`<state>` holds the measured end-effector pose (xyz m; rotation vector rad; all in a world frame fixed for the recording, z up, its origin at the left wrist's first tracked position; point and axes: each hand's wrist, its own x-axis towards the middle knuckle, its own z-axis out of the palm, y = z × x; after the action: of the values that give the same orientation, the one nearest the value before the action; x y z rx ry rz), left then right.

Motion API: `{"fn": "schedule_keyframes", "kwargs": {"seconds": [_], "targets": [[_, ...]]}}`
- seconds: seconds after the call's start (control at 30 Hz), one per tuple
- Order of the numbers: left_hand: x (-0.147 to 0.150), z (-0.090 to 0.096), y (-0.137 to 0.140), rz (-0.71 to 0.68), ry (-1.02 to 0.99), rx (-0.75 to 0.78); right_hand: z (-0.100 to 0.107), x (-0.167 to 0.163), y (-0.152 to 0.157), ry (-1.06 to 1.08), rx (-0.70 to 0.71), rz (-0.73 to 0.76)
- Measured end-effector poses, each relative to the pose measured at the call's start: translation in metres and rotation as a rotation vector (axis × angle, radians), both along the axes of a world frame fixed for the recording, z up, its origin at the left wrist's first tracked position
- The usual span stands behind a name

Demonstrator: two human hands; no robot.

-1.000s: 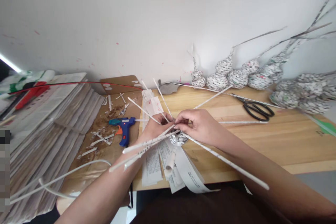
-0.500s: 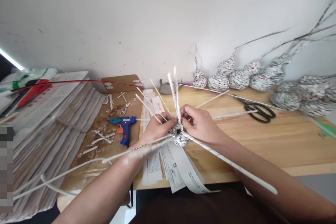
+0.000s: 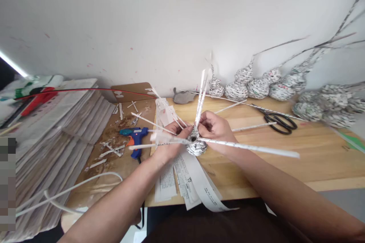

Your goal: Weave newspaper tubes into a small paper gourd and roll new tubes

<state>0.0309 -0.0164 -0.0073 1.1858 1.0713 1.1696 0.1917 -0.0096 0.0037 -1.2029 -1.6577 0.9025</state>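
A small round woven paper piece [image 3: 196, 148] with a dark hole at its top sits between my hands above the tabletop. Several rolled paper strands fan out from its rim. My left hand [image 3: 178, 136] is closed on the left side of the rim, thumb at the hole and strands passing by its fingers. My right hand [image 3: 213, 127] pinches at the right rim, at the foot of two upright paper strands [image 3: 201, 102]. One long paper strand [image 3: 251, 148] stretches rightward across my right wrist. Printed paper strips [image 3: 196, 182] lie beneath the piece.
A blue glue gun [image 3: 138, 140] lies on brown board among paper scraps, left of my hands. Black scissors [image 3: 281, 121] rest at right. Gourd-shaped woven paper pieces [image 3: 236, 89] line the wall. A tall newspaper stack [image 3: 65, 140] stands at far left.
The woven piece has turned in my hands. Its right strand has swung up from a downward slant to nearly level, the upright strands lean further right, and the left strands have shifted.
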Motion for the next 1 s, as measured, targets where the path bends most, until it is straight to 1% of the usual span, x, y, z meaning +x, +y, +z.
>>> {"fn": "schedule_keyframes", "kwargs": {"seconds": [0.1, 0.2, 0.27, 0.4, 0.53, 0.63, 0.7, 0.8, 0.87, 0.93, 1.0], "targets": [[-0.001, 0.001, 0.002, -0.029, -0.03, -0.05, -0.002, -0.001, 0.002, 0.047, 0.007, 0.009], [-0.001, 0.001, 0.003, -0.011, -0.032, -0.096, -0.001, -0.003, 0.001, 0.07, 0.013, 0.0], [-0.002, 0.001, 0.003, 0.003, -0.003, -0.079, -0.002, -0.004, 0.001, 0.069, 0.011, -0.019], [-0.003, 0.003, 0.001, 0.002, 0.106, 0.013, -0.004, -0.008, 0.0, 0.087, 0.029, -0.053], [-0.005, 0.005, 0.001, -0.032, 0.155, 0.028, -0.004, -0.01, -0.002, 0.094, 0.099, -0.072], [-0.006, 0.005, 0.001, -0.054, 0.142, 0.021, -0.004, -0.01, -0.004, 0.086, 0.129, -0.107], [-0.006, 0.006, 0.001, -0.051, 0.126, 0.032, -0.004, -0.01, -0.005, 0.124, 0.168, -0.091], [-0.006, 0.007, 0.0, -0.052, 0.121, 0.069, -0.004, -0.01, -0.006, 0.143, 0.293, -0.054], [-0.005, 0.007, -0.001, -0.063, 0.129, 0.083, -0.005, -0.009, -0.005, 0.161, 0.352, -0.069], [-0.004, 0.005, -0.001, -0.086, 0.119, 0.095, -0.005, -0.008, -0.001, 0.236, 0.309, -0.071], [-0.003, 0.002, 0.0, -0.114, 0.1, 0.109, -0.005, -0.006, 0.006, 0.313, 0.186, -0.031]]}}
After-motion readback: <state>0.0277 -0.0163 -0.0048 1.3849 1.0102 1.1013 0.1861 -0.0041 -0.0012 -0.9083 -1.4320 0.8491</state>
